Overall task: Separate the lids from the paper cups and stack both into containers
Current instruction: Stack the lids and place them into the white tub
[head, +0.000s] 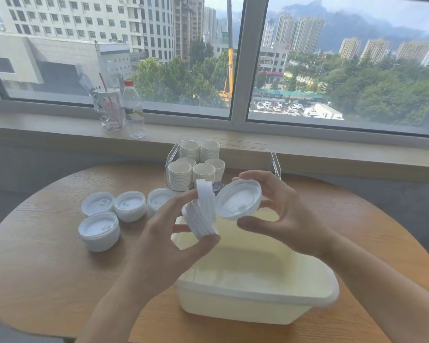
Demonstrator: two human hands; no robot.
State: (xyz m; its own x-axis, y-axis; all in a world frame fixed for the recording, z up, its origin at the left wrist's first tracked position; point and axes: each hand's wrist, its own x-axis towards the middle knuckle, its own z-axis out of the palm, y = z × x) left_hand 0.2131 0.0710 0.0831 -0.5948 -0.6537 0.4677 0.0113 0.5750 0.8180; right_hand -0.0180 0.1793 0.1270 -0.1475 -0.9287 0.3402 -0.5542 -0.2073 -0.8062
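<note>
Nearest us, below our fingers, sits the cream tub point(255, 288), open and holding nothing that we can make out; we take it as the container meant for lids. Above its far end, our left hand point(169, 233) grips a short stack of lids point(203, 214) on edge, thumb under the stack and fingers curled behind it, the lids fanned slightly apart. Just right of that stack, our right hand point(282, 214) pinches a single lid point(239, 201) by its rim, thumb below, fingers spread wide over the top edge, its hollow side turned toward the stack; the two nearly touch. We judge the step in hand to be nesting this lid onto the stack. To do it well, we would square the fanned lids first, align rims, and press evenly so nothing cocks. Left of our fingers, four lidded cups point(99, 231) stand on the round wooden table point(35, 268), their lids not yet removed. Beyond our fingertips, a clear bin point(273, 157) holds nested paper cup stacks point(196, 164). Farthest, on the sill, a plastic drink cup point(109, 110) and water bottle point(133, 110).
</note>
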